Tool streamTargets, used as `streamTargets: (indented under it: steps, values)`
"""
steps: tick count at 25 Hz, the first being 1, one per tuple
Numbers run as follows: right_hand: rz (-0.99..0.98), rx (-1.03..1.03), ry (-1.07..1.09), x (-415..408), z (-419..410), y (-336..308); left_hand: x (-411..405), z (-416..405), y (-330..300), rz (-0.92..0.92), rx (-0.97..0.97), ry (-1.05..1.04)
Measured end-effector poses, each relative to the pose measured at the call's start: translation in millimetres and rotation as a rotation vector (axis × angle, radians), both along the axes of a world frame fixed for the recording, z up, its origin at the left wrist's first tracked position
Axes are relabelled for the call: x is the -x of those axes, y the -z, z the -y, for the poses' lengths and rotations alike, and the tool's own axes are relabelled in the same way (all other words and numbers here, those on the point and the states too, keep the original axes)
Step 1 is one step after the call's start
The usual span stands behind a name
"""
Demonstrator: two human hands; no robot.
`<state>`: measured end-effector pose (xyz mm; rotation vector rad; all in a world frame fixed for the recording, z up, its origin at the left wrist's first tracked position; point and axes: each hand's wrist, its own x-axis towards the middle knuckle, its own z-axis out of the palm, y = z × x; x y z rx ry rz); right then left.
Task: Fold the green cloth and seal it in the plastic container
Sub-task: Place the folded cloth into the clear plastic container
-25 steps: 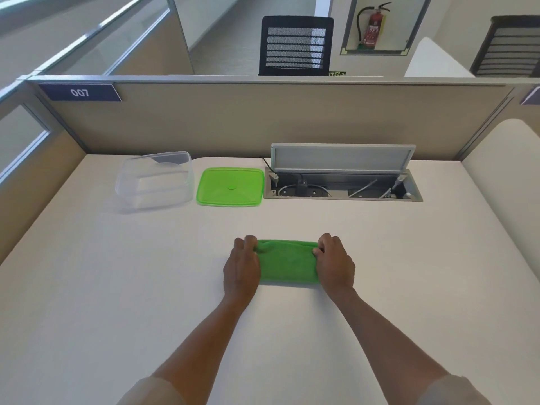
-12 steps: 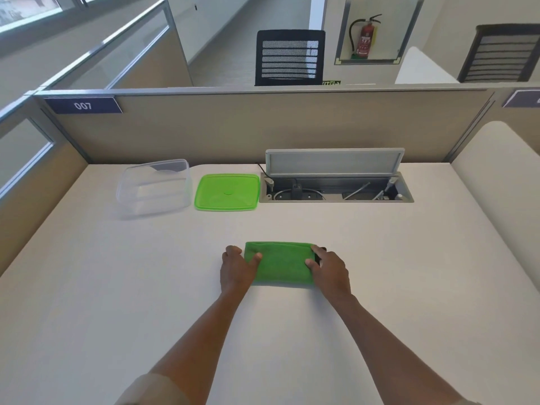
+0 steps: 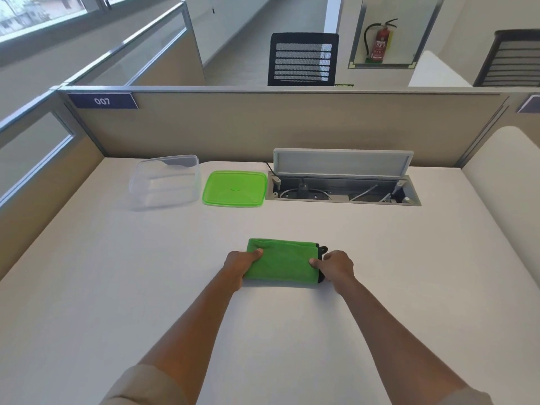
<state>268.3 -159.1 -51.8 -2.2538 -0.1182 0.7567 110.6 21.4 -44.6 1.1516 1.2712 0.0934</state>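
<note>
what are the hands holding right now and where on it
Both hold the folded green cloth on the desk: the left hand pinches its left end, the right hand its right end, thumbs on top.

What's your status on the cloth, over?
Left hand and right hand both gripping folded green cloth on desk. Container open, lid beside it. Path clear.

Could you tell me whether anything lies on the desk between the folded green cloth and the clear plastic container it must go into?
Nothing visible does. Bare white desk separates the folded green cloth from the clear plastic container; the green plastic lid lies beside the container, leaving it uncovered.
</note>
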Motion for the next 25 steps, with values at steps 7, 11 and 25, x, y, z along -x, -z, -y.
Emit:
streamTargets:
  steps: [7, 11, 25]
  values:
    - [-0.077, -0.069, -0.026, 2.6, -4.9, -5.6, 10.2, 13.2, -12.3, 0.161, 0.054, 0.017]
    - [-0.150, -0.179, -0.027, 8.8, -5.6, -7.7, 25.5, 15.5, -14.9, 0.215, 0.050, -0.001]
    - [-0.437, -0.413, 0.027, 46.2, -55.2, -37.1, 77.4, -42.3, -39.2, 0.298, 0.005, 0.006]
